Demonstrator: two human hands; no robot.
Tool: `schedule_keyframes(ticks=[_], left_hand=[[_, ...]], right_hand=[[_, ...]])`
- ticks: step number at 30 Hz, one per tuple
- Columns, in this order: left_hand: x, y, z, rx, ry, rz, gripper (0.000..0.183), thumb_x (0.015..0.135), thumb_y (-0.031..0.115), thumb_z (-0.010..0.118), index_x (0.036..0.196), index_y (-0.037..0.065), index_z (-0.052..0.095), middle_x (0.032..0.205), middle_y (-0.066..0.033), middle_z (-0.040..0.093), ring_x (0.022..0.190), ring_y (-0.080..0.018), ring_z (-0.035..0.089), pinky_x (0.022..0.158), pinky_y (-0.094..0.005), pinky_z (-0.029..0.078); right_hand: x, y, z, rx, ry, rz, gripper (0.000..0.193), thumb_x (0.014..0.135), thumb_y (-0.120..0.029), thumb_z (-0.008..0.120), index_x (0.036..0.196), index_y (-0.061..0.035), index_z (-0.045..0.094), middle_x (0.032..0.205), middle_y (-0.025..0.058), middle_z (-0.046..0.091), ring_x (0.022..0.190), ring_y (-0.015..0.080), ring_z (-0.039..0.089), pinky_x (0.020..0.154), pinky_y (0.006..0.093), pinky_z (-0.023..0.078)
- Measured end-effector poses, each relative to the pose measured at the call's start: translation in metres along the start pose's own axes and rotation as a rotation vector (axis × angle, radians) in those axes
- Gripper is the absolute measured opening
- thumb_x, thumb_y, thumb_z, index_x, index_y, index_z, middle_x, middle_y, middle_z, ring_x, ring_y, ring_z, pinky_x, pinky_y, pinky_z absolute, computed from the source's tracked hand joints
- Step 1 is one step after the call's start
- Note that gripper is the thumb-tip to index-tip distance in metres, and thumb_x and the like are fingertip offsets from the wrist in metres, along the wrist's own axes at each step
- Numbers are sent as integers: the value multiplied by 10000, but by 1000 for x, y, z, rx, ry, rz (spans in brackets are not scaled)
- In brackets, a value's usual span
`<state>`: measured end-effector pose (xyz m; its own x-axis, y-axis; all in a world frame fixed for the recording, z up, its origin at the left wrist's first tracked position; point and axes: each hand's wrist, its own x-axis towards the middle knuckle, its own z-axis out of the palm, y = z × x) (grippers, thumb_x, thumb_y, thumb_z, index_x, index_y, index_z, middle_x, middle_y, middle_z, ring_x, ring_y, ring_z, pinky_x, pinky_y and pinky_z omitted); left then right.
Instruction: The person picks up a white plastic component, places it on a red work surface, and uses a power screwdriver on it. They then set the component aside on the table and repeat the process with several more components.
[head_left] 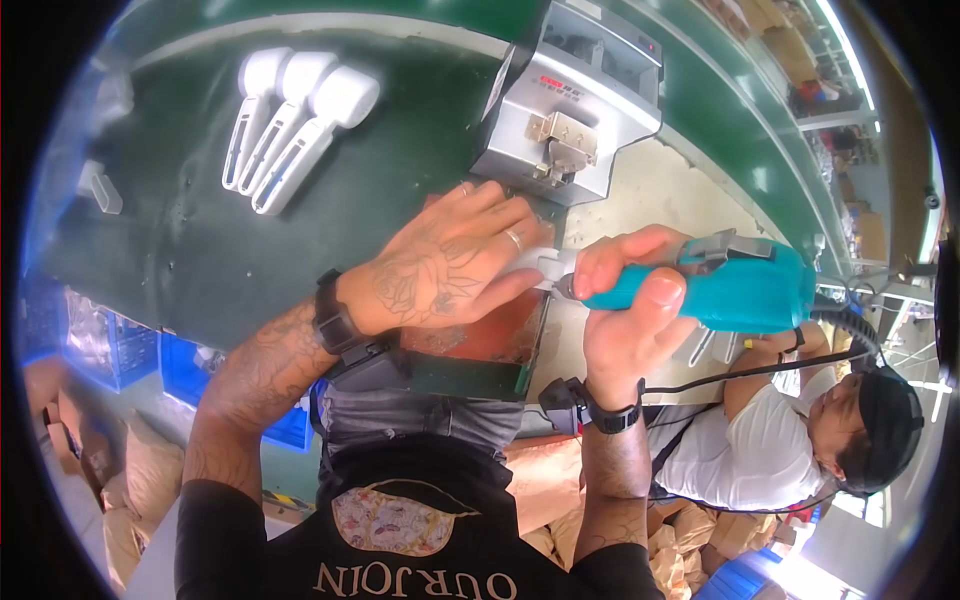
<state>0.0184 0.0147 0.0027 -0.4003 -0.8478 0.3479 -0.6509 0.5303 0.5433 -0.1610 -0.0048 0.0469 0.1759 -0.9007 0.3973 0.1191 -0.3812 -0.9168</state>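
My right hand (640, 310) is wrapped round a teal electric screwdriver (750, 285), which lies nearly level with its tip pointing left. That tip meets the end of a white plastic piece (548, 264). My left hand (445, 262) is closed over this piece, covering most of it, above a reddish-brown patch (470, 338) of the bench. Farther left lie three white plastic parts (300, 130), side by side, each with a round head and a long slotted handle.
A grey box-shaped machine (575, 110) with a metal fitting stands beyond my hands. A small white piece (100, 188) lies at the green bench's (150, 260) left. A black cable (740, 372) passes below the screwdriver. A co-worker (760, 440) sits at the right; blue crates (185, 370) stand below the bench.
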Motion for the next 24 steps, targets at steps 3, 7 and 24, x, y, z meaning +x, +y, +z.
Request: schedule_keyframes(ticks=[3,7,24], left_hand=[[1,0,1,26,-3,1,349,870,243,663,1182,92,615,1137,-71,577,1011,-283,526,886,-416,436],[2,1,0,32,-20,-12,362,875,248,659,1202,99,612,1181,-64,581,1045,-280,532,897,-427,445],[-75,17,-25,211,419,-129,392,774,97,811,1114,79,617,1048,-114,686,882,-312,689,733,-384,555]], right_hand=[[0,1,0,59,-45,3,493,955,-481,600,966,0,492,675,88,503,562,208,505,523,354,431],[2,1,-1,119,-67,43,466,946,-455,620,954,-9,484,698,92,504,588,215,515,539,359,438],[-70,-57,-37,214,149,-120,682,867,-741,515,1011,-77,447,647,26,497,457,146,459,459,282,415]])
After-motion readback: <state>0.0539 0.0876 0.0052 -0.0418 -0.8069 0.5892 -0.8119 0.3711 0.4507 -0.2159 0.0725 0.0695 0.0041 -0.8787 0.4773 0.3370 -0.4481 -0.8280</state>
